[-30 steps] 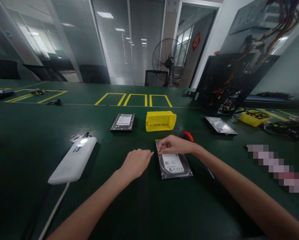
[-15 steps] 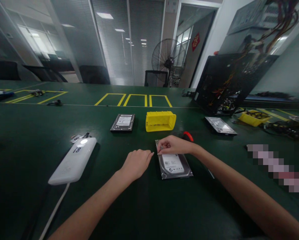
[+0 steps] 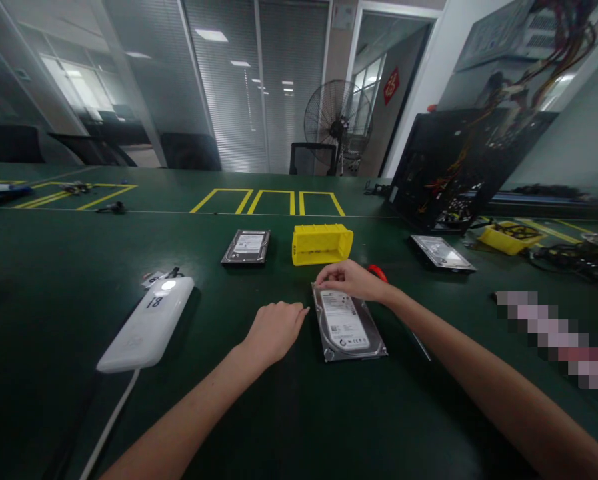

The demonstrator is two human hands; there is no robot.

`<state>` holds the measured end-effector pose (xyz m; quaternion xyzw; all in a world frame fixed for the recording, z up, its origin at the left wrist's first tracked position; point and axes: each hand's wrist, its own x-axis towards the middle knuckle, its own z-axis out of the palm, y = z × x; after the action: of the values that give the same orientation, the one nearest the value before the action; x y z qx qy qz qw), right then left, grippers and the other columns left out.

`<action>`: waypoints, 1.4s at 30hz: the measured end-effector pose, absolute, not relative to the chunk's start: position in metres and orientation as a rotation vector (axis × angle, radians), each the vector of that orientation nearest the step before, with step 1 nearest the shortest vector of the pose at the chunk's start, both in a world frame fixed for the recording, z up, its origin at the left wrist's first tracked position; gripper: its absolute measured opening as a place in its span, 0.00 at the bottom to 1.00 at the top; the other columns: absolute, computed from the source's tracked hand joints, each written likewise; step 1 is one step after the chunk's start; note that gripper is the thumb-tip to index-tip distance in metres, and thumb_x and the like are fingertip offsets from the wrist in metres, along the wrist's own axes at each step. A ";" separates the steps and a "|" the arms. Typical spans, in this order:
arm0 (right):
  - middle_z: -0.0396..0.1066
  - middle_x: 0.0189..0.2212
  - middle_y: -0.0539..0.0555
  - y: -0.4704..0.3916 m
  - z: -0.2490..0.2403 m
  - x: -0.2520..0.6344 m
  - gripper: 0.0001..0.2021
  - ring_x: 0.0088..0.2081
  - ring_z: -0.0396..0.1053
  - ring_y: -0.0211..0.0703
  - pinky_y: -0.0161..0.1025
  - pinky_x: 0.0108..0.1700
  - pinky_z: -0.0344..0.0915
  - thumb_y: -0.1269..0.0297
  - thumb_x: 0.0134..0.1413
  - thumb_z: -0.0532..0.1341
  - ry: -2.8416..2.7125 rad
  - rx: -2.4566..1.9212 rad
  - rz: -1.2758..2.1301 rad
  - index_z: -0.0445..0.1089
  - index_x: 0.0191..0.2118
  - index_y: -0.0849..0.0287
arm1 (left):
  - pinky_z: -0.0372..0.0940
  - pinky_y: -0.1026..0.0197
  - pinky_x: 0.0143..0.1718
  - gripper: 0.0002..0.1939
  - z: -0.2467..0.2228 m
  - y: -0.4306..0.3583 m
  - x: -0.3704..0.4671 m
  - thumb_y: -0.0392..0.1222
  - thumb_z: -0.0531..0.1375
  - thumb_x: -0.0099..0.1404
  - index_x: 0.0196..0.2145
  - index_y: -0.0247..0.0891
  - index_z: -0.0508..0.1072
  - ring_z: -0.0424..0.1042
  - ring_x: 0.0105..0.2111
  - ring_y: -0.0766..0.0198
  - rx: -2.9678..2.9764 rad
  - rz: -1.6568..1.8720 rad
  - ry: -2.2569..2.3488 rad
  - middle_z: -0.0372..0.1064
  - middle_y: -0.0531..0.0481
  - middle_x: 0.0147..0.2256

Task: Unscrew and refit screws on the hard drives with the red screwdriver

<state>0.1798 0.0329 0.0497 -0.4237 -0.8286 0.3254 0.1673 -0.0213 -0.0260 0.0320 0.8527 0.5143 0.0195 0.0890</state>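
Observation:
A hard drive [image 3: 346,327] with a white label lies flat on the green table. My right hand [image 3: 349,279] is over its far left corner, with thumb and fingers pinched together; whatever is between them is too small or hidden to name. My left hand [image 3: 276,328] rests just left of the drive, apart from it, with its fingers curled under and their contents out of sight. Beneath my right forearm lies what looks like a screwdriver, its red handle [image 3: 378,273] and thin metal shaft [image 3: 421,347] showing on either side.
Beyond the drive stands a yellow bin [image 3: 323,245] on its side. Two more hard drives lie left [image 3: 247,247] and right [image 3: 442,253] of it. A white power bank [image 3: 149,327] with a cable is at left. An open computer case [image 3: 443,173] stands at the back right.
My right hand has moved slightly away from me toward the drive's far left corner, uncovering more of the label. The left hand has stayed almost still.

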 end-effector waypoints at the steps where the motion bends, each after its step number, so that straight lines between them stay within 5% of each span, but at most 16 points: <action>1: 0.69 0.27 0.53 0.037 0.051 0.178 0.12 0.26 0.63 0.34 0.33 0.27 0.57 0.62 0.56 0.56 -2.347 -1.286 0.745 0.71 0.40 0.62 | 0.64 0.59 0.31 0.21 0.032 -0.026 -0.021 0.46 0.40 0.69 0.37 0.36 0.70 0.72 0.32 0.58 2.536 0.058 1.527 0.72 0.44 0.33; 4: 0.72 0.35 0.56 0.053 0.051 0.171 0.12 0.34 0.68 0.42 0.37 0.32 0.59 0.64 0.58 0.53 -2.385 -1.498 0.173 0.70 0.43 0.59 | 0.64 0.59 0.30 0.22 0.031 -0.026 -0.021 0.46 0.39 0.69 0.36 0.36 0.70 0.72 0.30 0.59 2.538 0.074 1.507 0.71 0.45 0.32; 7: 0.70 0.44 0.61 0.074 0.045 0.164 0.15 0.42 0.68 0.50 0.42 0.36 0.61 0.63 0.60 0.50 -2.444 -1.594 -0.045 0.69 0.45 0.61 | 0.63 0.59 0.30 0.21 0.032 -0.026 -0.021 0.47 0.41 0.69 0.35 0.37 0.70 0.71 0.30 0.60 2.514 0.084 1.494 0.71 0.46 0.31; 12: 0.71 0.40 0.67 0.094 0.036 0.161 0.16 0.40 0.69 0.54 0.45 0.38 0.61 0.59 0.58 0.53 -2.433 -1.691 -0.030 0.69 0.44 0.64 | 0.63 0.58 0.30 0.20 0.034 -0.027 -0.021 0.48 0.42 0.69 0.34 0.38 0.70 0.71 0.31 0.58 2.529 0.077 1.456 0.71 0.46 0.32; 17: 0.70 0.44 0.60 0.078 0.041 0.185 0.15 0.42 0.69 0.48 0.40 0.39 0.62 0.60 0.57 0.54 -2.442 -1.634 0.014 0.69 0.46 0.60 | 0.62 0.58 0.30 0.18 0.034 -0.027 -0.020 0.47 0.43 0.68 0.33 0.38 0.69 0.71 0.31 0.58 2.578 0.070 1.395 0.71 0.47 0.31; 23: 0.70 0.29 0.52 0.033 0.042 0.238 0.12 0.29 0.67 0.39 0.36 0.31 0.60 0.60 0.55 0.54 -2.340 -1.611 0.322 0.71 0.38 0.57 | 0.61 0.61 0.28 0.17 0.040 -0.031 -0.018 0.45 0.43 0.68 0.33 0.38 0.68 0.69 0.28 0.61 2.594 0.077 1.313 0.69 0.49 0.29; 29: 0.67 0.39 0.57 -0.009 0.033 0.266 0.20 0.35 0.67 0.47 0.41 0.31 0.61 0.48 0.54 0.53 -2.051 -1.955 0.015 0.64 0.44 0.58 | 0.60 0.61 0.29 0.18 0.042 -0.037 -0.015 0.45 0.43 0.68 0.30 0.38 0.69 0.67 0.26 0.65 2.540 0.116 1.163 0.69 0.51 0.28; 32: 0.67 0.41 0.61 -0.011 0.025 0.269 0.29 0.36 0.69 0.53 0.42 0.29 0.62 0.41 0.49 0.53 -1.966 -2.129 0.142 0.59 0.49 0.60 | 0.61 0.61 0.30 0.18 0.043 -0.038 -0.013 0.44 0.43 0.67 0.30 0.37 0.69 0.67 0.26 0.65 2.533 0.097 1.169 0.69 0.51 0.28; 35: 0.69 0.33 0.58 -0.005 0.023 0.269 0.28 0.29 0.70 0.47 0.41 0.28 0.63 0.46 0.49 0.56 -1.909 -2.089 0.358 0.58 0.51 0.60 | 0.61 0.61 0.31 0.18 0.044 -0.038 -0.013 0.44 0.43 0.67 0.30 0.37 0.69 0.67 0.27 0.65 2.520 0.067 1.194 0.69 0.50 0.29; 39: 0.69 0.28 0.53 0.002 0.050 0.270 0.24 0.24 0.68 0.38 0.38 0.28 0.67 0.57 0.51 0.58 -1.438 -1.633 0.884 0.55 0.51 0.60 | 0.61 0.60 0.31 0.20 0.044 -0.038 -0.015 0.46 0.41 0.68 0.32 0.38 0.69 0.68 0.28 0.64 2.483 0.075 1.166 0.69 0.51 0.29; 42: 0.67 0.30 0.50 0.008 0.083 0.267 0.16 0.27 0.68 0.33 0.34 0.31 0.68 0.63 0.47 0.62 -1.014 -1.131 1.040 0.60 0.41 0.59 | 0.60 0.60 0.32 0.23 0.045 -0.038 -0.015 0.52 0.40 0.68 0.34 0.38 0.69 0.68 0.29 0.64 2.445 0.105 1.140 0.69 0.50 0.31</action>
<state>0.2669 0.0078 0.0827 -0.4891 -0.4384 0.4497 0.6053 -0.0152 -0.0382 0.0451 0.8837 0.4119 0.0380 0.2192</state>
